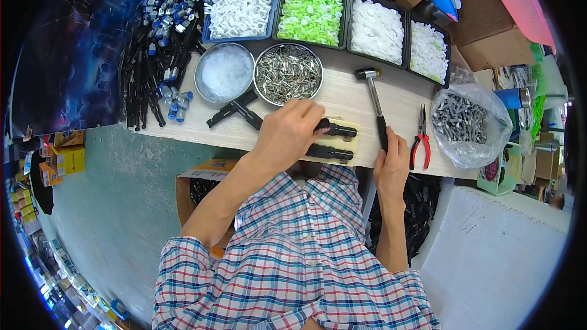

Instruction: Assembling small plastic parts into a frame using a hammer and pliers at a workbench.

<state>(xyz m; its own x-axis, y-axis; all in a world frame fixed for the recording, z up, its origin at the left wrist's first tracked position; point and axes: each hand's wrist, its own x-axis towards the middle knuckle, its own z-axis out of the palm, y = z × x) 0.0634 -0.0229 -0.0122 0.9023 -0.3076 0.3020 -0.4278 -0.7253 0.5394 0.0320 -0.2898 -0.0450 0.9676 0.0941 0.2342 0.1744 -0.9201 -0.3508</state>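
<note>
Left hand [286, 131]: palm down, fingers curled over a black plastic part [335, 129] lying on a pale pad [361, 140] at the tabletop's [342, 95] near edge.
Right hand [391, 162]: fingers wrapped round the hammer [374, 101] handle, head resting on the tabletop.
Second black part [330, 153]: on the pad, nearer the body.
Pliers [420, 140]: red handles, just right of the hammer.
Round tin of metal pins [288, 73]: behind the left hand.

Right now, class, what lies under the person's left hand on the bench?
Under the left hand lie black plastic parts on a pale yellow pad. Their right ends stick out beyond the hand; the parts beneath the palm are covered and cannot be seen.
</note>
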